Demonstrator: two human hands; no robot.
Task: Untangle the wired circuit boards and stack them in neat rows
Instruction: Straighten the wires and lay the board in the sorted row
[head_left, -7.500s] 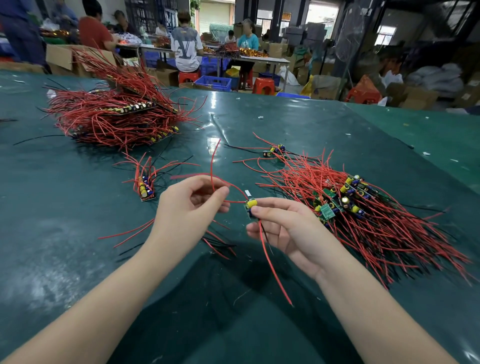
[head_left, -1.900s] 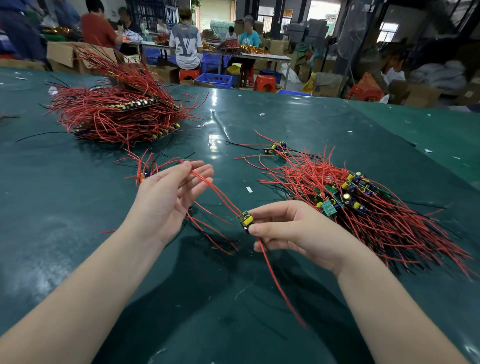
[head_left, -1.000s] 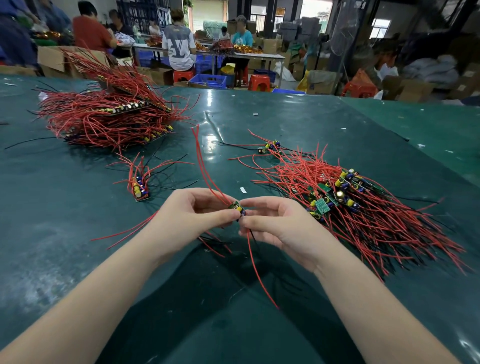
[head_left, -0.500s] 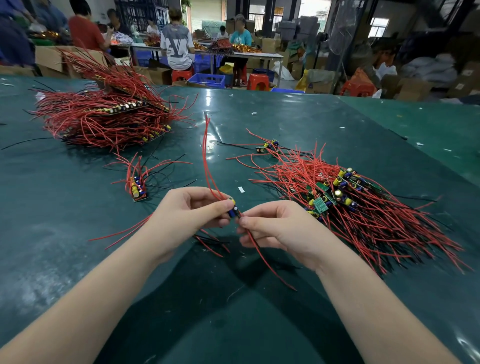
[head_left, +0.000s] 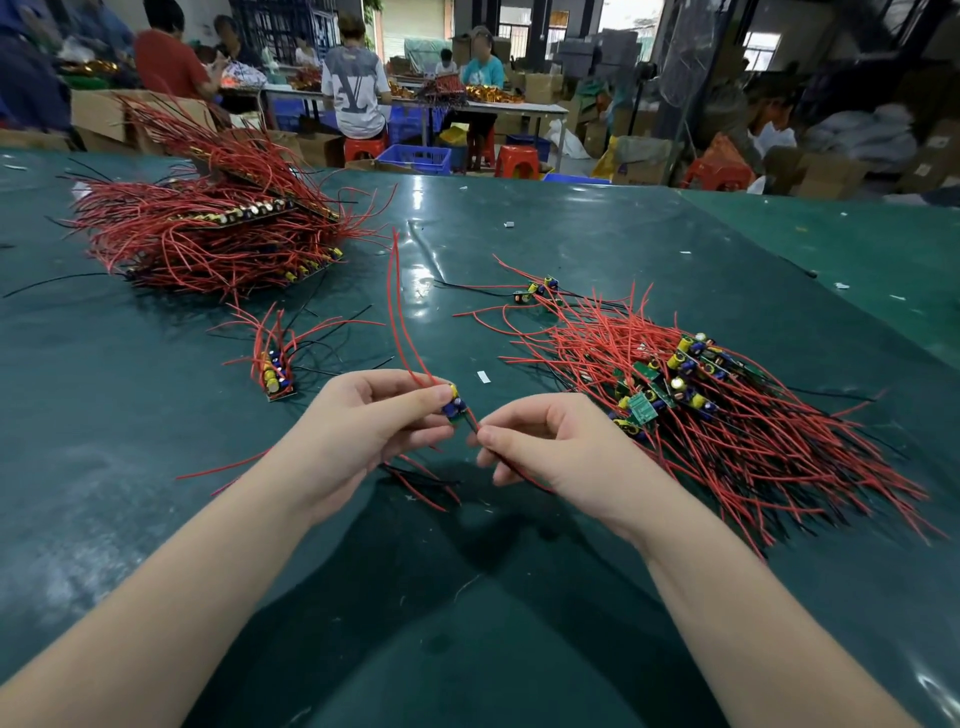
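left hand (head_left: 363, 431) pinches small board (head_left: 453, 406) | right hand (head_left: 550, 447) pinches its red wire (head_left: 475, 423)

Both bare forearms reach in from the lower corners and meet mid-frame. The left hand (head_left: 363, 426), fingers curled, pinches a small board (head_left: 454, 407) at its fingertips. The right hand (head_left: 550, 447), just beside it, pinches a red wire (head_left: 475, 426) between thumb and forefinger.

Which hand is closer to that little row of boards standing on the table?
Left. The left hand is just right of the small row; the right hand lies farther right, beside the tangled pile.
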